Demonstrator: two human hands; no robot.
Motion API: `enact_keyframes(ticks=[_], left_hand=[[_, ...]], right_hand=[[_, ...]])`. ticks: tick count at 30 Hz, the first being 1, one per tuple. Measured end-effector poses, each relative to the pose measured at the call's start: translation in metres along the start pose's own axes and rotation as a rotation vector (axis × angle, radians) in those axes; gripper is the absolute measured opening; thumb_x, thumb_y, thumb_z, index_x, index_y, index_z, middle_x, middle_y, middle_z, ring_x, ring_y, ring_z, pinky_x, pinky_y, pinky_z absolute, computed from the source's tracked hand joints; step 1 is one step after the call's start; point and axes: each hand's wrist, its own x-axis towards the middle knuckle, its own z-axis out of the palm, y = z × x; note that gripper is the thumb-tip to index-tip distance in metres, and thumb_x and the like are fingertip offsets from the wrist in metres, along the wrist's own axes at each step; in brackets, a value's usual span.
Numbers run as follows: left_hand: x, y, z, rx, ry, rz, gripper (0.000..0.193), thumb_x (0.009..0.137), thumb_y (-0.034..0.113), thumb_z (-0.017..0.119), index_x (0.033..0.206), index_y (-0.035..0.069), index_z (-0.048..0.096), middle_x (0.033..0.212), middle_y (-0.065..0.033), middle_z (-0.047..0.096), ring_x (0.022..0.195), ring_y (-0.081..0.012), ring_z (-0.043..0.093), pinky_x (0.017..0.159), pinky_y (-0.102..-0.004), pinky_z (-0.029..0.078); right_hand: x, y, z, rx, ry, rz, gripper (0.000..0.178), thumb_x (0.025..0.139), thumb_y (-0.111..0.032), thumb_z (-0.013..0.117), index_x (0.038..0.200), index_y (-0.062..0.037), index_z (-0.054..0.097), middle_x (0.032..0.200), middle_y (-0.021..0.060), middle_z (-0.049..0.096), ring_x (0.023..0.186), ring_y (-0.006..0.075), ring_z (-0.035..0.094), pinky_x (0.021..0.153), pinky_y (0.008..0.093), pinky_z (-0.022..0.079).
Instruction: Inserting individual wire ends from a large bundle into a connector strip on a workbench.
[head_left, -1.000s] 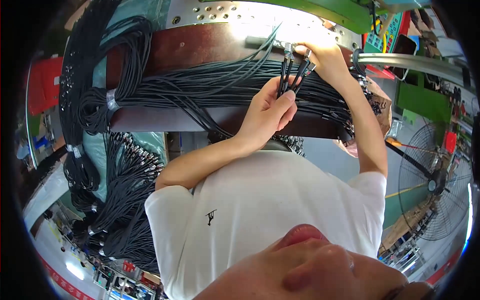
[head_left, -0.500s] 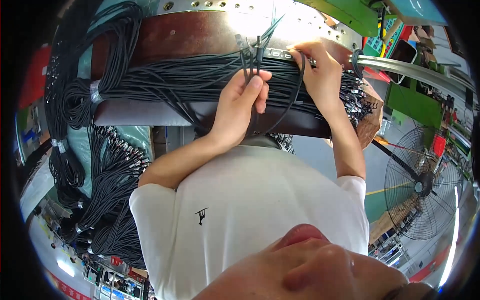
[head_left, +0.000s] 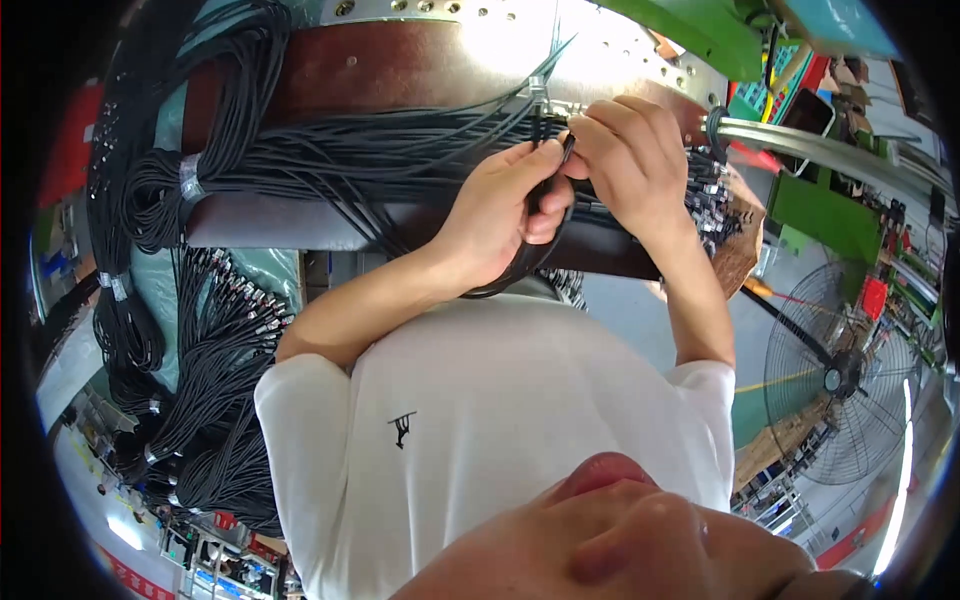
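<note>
My left hand (head_left: 500,205) is closed round black cables, whose metal-tipped connector (head_left: 538,92) sticks up past the thumb. Below the fingers a loop of held cable (head_left: 528,262) hangs toward my shirt. Right beside it, my right hand (head_left: 635,165) has its fingers curled in at the left thumb, pinching a black cable end (head_left: 569,146); its fingertips are partly hidden. Behind both hands lies a long bundle of black cables (head_left: 370,150) across the dark red-brown work surface (head_left: 400,65).
Tied coils of cable (head_left: 155,205) hang at the left, above more heaped cables (head_left: 215,400) with metal connectors. Many connector ends (head_left: 710,190) gather at the bundle's right end near brown paper (head_left: 740,265). A metal rail (head_left: 830,140) and a caged fan (head_left: 835,375) stand at the right.
My left hand has moved right with its cables. My right hand has come down from the metal strip to meet it, and the cable that arched between them is drawn in close.
</note>
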Motion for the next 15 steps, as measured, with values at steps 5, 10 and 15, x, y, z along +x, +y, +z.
enact_keyframes(ticks=[5, 10, 15], left_hand=[[-0.008, 0.010, -0.004, 0.402, -0.119, 0.005, 0.034, 0.101, 0.031, 0.046, 0.104, 0.000, 0.059, 0.081, -0.0088, 0.062, 0.069, -0.0159, 0.061, 0.064, -0.0270, 0.050], [-0.003, 0.016, -0.001, 0.457, -0.118, 0.208, 0.044, 0.103, 0.033, 0.037, 0.111, -0.005, 0.058, 0.068, -0.0064, 0.056, 0.059, -0.0112, 0.052, 0.052, -0.0230, 0.043], [0.005, 0.012, 0.003, 0.382, -0.241, 0.060, 0.044, 0.103, 0.032, 0.037, 0.112, -0.006, 0.058, 0.061, -0.0060, 0.051, 0.050, -0.0110, 0.045, 0.046, -0.0229, 0.040]], right_hand=[[-0.016, 0.020, 0.008, 0.004, 0.083, 0.201, 0.024, 0.069, 0.003, 0.066, 0.091, -0.0056, 0.062, 0.091, 0.0069, 0.062, 0.083, 0.0273, 0.061, 0.071, 0.0375, 0.049], [-0.024, 0.020, 0.016, 0.148, -0.090, 0.309, 0.021, 0.074, 0.006, 0.061, 0.092, -0.0049, 0.059, 0.087, 0.0102, 0.061, 0.081, 0.0303, 0.060, 0.069, 0.0393, 0.049], [-0.014, 0.022, 0.007, 0.081, -0.319, 0.238, 0.025, 0.069, 0.001, 0.063, 0.094, -0.0059, 0.059, 0.090, 0.0086, 0.062, 0.082, 0.0301, 0.060, 0.069, 0.0379, 0.050]])
